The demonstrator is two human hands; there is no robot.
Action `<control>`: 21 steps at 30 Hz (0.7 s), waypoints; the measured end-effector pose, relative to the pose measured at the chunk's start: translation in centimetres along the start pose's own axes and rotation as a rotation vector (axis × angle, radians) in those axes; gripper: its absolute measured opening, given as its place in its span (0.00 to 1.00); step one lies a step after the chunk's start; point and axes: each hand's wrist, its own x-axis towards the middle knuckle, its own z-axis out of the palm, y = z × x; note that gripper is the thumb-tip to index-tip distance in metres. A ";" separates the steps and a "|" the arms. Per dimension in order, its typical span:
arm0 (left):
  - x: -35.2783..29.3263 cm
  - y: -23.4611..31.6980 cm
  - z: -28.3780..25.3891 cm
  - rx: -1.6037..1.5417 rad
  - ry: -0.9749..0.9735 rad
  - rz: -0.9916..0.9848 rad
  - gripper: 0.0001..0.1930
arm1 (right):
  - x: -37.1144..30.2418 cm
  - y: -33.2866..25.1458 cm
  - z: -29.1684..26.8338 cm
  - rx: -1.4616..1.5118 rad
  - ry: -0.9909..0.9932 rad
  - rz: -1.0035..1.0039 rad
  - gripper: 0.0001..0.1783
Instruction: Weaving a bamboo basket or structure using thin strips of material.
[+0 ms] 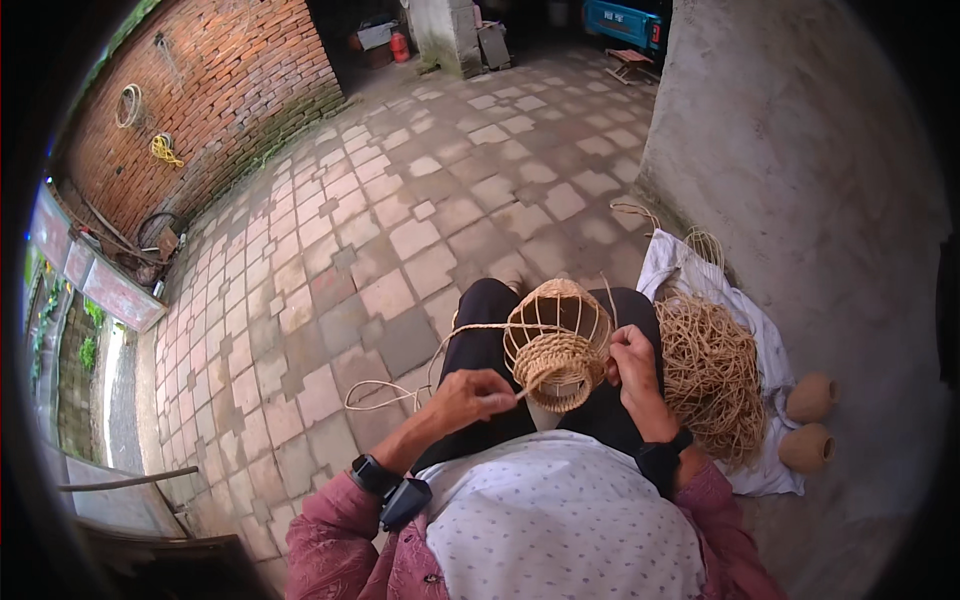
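A half-woven basket (558,356) of straw-coloured cord rests between my knees. Its near part is a tightly woven round neck, and thin bare ribs bow out around the far part. My left hand (468,402) is closed, pinching a strand of cord (530,388) that leads to the neck's rim. At the basket's right side, my right hand (636,368) has its fingers closed against the edge; its exact grip is partly hidden. Another length of cord (480,328) crosses over the ribs and trails leftward into a loose loop beside my left leg.
To my right, a heap of tangled cord (708,375) lies on a white cloth (745,478). Two small tan pots (806,448) stand beside it, near a grey wall (800,190). Paving (330,270) spreads ahead toward a brick wall (220,80). A blue vehicle (620,20) stands far right.
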 end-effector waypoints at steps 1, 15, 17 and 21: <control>0.5 0.1 -0.1 -0.206 0.224 -0.069 0.14 | 0.2 0.1 -0.5 -0.179 -0.013 -0.037 0.04; 8.9 2.0 -1.5 -0.014 0.795 0.017 0.23 | 0.2 1.2 0.4 -0.665 -0.001 -0.445 0.04; 9.2 3.1 -1.7 0.170 0.804 -0.017 0.24 | 0.2 1.2 0.2 -0.661 -0.001 -0.437 0.04; 9.6 5.3 -1.9 0.529 0.754 -0.098 0.26 | 0.0 0.9 0.5 -0.694 0.016 -0.442 0.04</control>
